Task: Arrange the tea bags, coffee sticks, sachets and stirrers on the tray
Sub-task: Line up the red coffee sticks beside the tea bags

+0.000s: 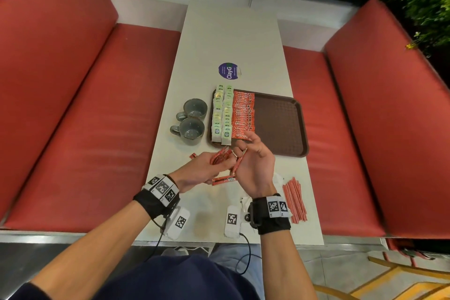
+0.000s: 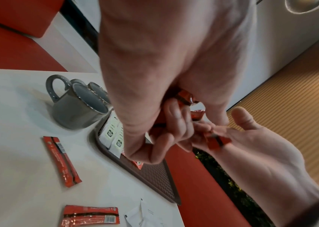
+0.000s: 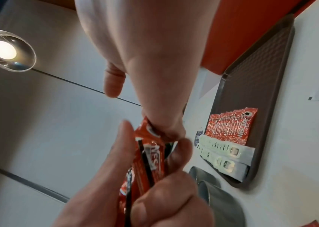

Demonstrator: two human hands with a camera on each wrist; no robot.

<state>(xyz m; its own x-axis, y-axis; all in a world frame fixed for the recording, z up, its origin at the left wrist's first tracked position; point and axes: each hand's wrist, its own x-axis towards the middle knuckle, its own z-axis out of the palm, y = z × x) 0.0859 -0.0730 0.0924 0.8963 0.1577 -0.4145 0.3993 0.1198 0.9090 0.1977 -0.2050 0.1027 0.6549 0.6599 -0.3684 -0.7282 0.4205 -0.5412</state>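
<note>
Coffee sticks being sorted in hand, just short of the tray (image 1: 280, 124).
Head view: my left hand (image 1: 204, 173) grips a bundle of coffee sticks (image 1: 220, 157); my right hand (image 1: 253, 163) pinches one stick (image 1: 238, 163). Left wrist view: loose sticks (image 2: 62, 161) lie below my hands. Right wrist view: laid row (image 3: 230, 127) beyond my fingers; I should overlap squarely.

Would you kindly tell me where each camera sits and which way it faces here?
Head: looks down on the table; both forearms, left hand and right hand show.
Left wrist: looks along the left hand at coffee sticks, mugs.
Right wrist: looks along the right hand past the sticks to the ceiling lamp.
All three share the tray.
</note>
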